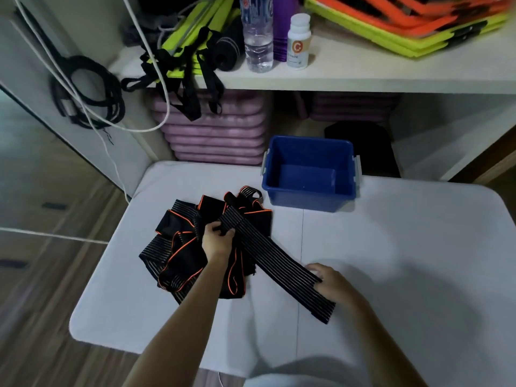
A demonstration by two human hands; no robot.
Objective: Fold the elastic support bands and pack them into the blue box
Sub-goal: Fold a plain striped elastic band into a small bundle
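At the left of the frame, a black coil of cord (89,93) hangs on the white cabinet side, with white cables running down past it. Lower, left of centre, a heap of black support bands with orange edging (192,247) lies on the white table (405,261). The left hand (217,238) sits over the heap's right part, its fingers curled shut around the upper end of one long striped band (276,261), which runs diagonally down toward the lower right across the tabletop. The right hand (332,283) rests on the band near its lower end, fingers pressed on the fabric, the thumb hidden, so a pinch cannot be told. Above the band, at centre, the blue box (310,196) stands open on the table's far edge, nothing inside it. In the upper middle, a water bottle (258,37) and a white pill bottle (298,43) stand on a shelf (391,76), with orange and yellow-green gear (405,26) at the upper right.
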